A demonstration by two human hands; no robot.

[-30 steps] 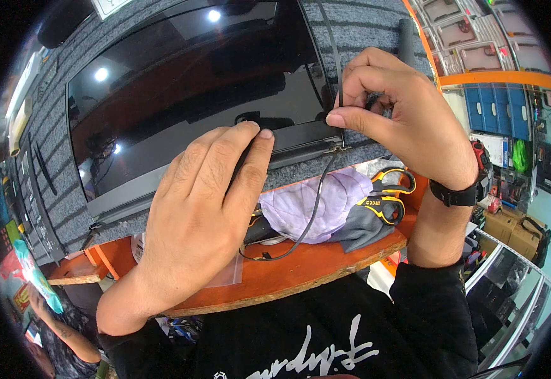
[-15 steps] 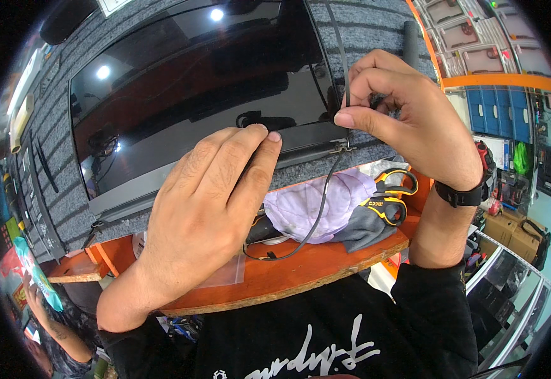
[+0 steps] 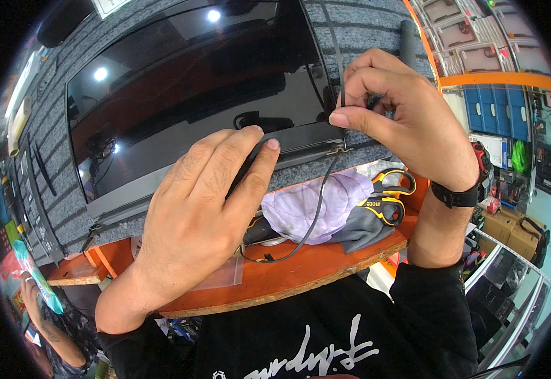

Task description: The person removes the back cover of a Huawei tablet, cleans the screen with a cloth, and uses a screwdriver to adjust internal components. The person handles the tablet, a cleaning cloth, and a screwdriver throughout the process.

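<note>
A glossy black laptop screen [image 3: 193, 76] lies face up on a grey ribbed mat, its hinge edge toward me. My left hand [image 3: 193, 196] rests on the near bezel with its fingers stretched out, holding nothing that I can see. At the screen's near right corner my right hand [image 3: 402, 120] pinches a long, thin dark strip [image 3: 336, 50] between thumb and fingers. The strip runs up along the right side of the screen, slightly apart from it. A small metal hinge [image 3: 337, 150] shows below the right thumb, and a black cable [image 3: 318, 215] hangs down from near it.
Scissors with black-and-yellow handles [image 3: 389, 211], a lilac cloth [image 3: 316, 208] and a grey cloth [image 3: 367, 234] lie by the orange table edge [image 3: 301, 278]. A dark bar [image 3: 408, 41] lies at the mat's right. Another person's arm [image 3: 51, 325] shows at lower left.
The view has shifted slightly. Both hands stay at almost the same places on the screen, and the right hand keeps its pinch on the strip.
</note>
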